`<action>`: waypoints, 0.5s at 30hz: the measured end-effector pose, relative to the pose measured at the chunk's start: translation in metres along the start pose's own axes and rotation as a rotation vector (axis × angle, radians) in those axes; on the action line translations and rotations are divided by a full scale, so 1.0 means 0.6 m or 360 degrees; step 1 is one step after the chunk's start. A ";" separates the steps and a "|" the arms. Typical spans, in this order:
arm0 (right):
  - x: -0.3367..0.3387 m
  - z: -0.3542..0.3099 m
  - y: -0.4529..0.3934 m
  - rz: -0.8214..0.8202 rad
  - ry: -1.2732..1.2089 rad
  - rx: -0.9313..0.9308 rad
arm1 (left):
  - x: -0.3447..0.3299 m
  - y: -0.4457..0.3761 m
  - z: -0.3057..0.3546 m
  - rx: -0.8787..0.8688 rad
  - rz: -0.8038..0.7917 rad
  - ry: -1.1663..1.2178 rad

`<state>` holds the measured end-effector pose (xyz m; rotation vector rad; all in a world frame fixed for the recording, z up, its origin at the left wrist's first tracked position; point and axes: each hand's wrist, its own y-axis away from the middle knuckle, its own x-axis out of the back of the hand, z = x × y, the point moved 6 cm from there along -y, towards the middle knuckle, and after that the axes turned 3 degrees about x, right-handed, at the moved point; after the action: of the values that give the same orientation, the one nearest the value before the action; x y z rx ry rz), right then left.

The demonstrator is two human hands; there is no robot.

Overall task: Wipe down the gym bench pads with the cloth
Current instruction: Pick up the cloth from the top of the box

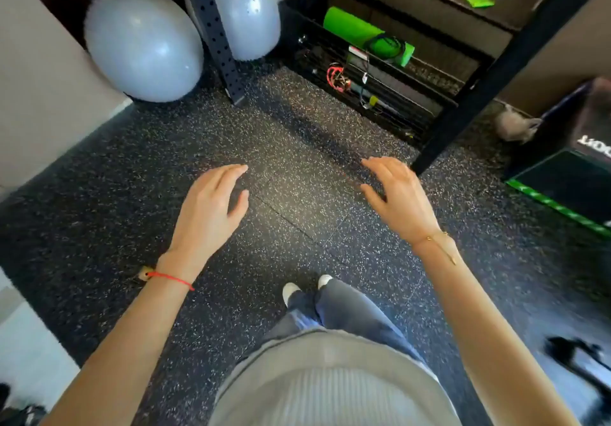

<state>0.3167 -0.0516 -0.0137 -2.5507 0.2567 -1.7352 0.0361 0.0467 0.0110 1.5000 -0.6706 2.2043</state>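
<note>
My left hand (211, 204) and my right hand (396, 197) are both held out in front of me above the speckled black rubber floor (297, 167), palms down, fingers relaxed and slightly bent, holding nothing. A crumpled grey cloth (515, 126) lies on the floor at the right, beside a black box, well beyond my right hand. No gym bench pad shows in this view.
Two grey exercise balls (142, 45) sit at the back left around a black perforated rack post (215, 35). A black rack shelf (380, 72) holds a green mat roll (367, 35) and bands. A slanted black rack beam (496, 68) and a black box with green edging (568, 174) stand right.
</note>
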 end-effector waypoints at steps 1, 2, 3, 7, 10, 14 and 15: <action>0.005 0.011 0.021 0.0033 -0.0026 -0.0056 | -0.010 0.002 0.011 -0.0036 -0.0029 0.0037; 0.016 0.020 0.040 0.0084 -0.0041 -0.0111 | -0.014 0.001 0.025 -0.0076 -0.0063 0.0053; 0.019 0.031 0.065 0.0111 -0.0038 -0.0162 | -0.022 0.005 0.038 -0.0109 -0.0093 0.0061; 0.032 0.068 0.166 0.0139 -0.0023 -0.0361 | -0.057 0.022 0.101 -0.0255 -0.0198 0.0090; 0.048 0.092 0.248 0.0178 -0.0004 -0.0483 | -0.086 0.041 0.160 -0.0337 -0.0257 0.0103; 0.064 0.123 0.381 0.0210 -0.0008 -0.0649 | -0.122 0.077 0.256 -0.0437 -0.0343 0.0140; 0.070 0.132 0.417 0.0218 -0.0015 -0.0693 | -0.131 0.090 0.284 -0.0462 -0.0366 0.0148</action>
<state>0.3771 -0.3093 -0.0373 -2.7340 0.8760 -1.7765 0.1609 -0.1005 -0.0181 1.2533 -0.7139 1.8993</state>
